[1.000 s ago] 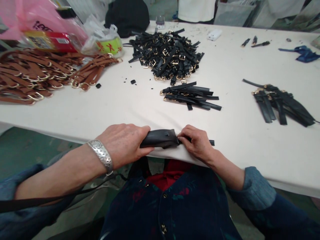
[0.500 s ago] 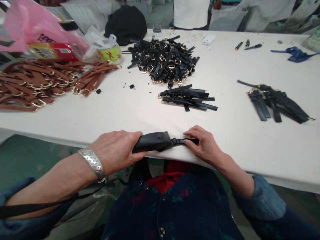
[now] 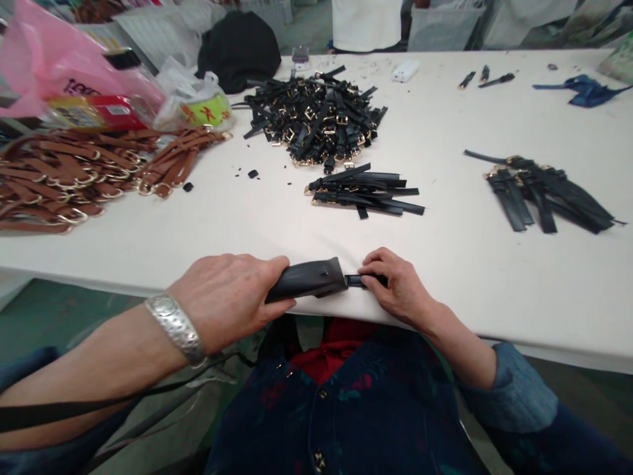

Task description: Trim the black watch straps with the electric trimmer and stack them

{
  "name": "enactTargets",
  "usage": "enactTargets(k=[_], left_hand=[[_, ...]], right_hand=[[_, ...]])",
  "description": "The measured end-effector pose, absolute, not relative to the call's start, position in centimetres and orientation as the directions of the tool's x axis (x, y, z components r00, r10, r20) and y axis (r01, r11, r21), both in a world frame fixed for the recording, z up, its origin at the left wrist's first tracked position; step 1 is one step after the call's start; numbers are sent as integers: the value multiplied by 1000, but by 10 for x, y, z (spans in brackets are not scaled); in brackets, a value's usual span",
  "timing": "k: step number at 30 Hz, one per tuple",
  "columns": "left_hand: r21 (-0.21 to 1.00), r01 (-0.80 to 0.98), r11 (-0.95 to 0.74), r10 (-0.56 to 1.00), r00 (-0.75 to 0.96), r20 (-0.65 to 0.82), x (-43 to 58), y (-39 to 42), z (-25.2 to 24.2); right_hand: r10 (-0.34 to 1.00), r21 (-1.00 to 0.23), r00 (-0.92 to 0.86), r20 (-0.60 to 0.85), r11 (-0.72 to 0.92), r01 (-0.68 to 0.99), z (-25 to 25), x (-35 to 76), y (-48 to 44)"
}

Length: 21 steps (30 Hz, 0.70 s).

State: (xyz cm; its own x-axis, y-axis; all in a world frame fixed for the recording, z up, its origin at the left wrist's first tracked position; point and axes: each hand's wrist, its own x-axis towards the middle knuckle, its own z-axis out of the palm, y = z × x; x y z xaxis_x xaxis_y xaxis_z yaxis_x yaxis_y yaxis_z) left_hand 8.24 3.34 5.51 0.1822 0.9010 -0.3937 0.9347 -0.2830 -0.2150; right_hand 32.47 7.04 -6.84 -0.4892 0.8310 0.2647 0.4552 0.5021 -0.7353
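The left hand (image 3: pixel 225 297) is closed over the near end of a dark sleeve-like piece (image 3: pixel 309 280) at the front edge of the worktop (image 3: pixel 469 277), so that end and what lies beneath the palm are hidden. The right hand (image 3: pixel 395 284), apart from the left, pinches a narrow black strap (image 3: pixel 360 280) where it meets the sleeve's wider end. The fingers cover most of the strap, and whether it runs inside the sleeve cannot be told. A silver bracelet (image 3: pixel 173 323) circles the left wrist. The brown straps (image 3: pixel 59 175) at far left are cut off by the frame edge. A pink plastic bag (image 3: pixel 49 66) lies behind them, also cut off, with a red packet (image 3: pixel 93 112) at its lower edge; whether the packet lies inside it is unclear. A clear plastic bag (image 3: pixel 185 76) beside it holds a green-and-yellow roll (image 3: pixel 205 112). Mid-worktop lies a heap of black straps with gold buckles (image 3: pixel 316 122), with a small aligned bundle (image 3: pixel 363 191) just in front. Another group of black straps (image 3: pixel 544 194) lies well apart at right. A dark cloth bundle (image 3: pixel 240 49) sits at the far edge, its contents not visible.
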Motion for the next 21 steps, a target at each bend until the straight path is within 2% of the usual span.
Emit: enactTargets(k=[9, 14, 21], left_hand=[[-223, 879, -422, 843, 289, -453, 126, 65, 62], [-255, 882, -396, 863, 263, -432, 119, 63, 52], [-202, 926, -318, 873, 203, -444, 97, 53, 48]], right_hand=[[855, -744, -448, 260, 473, 472, -70, 323, 69], [863, -742, -435, 259, 466, 482, -72, 324, 69], [848, -750, -460, 263, 480, 454, -71, 325, 70]])
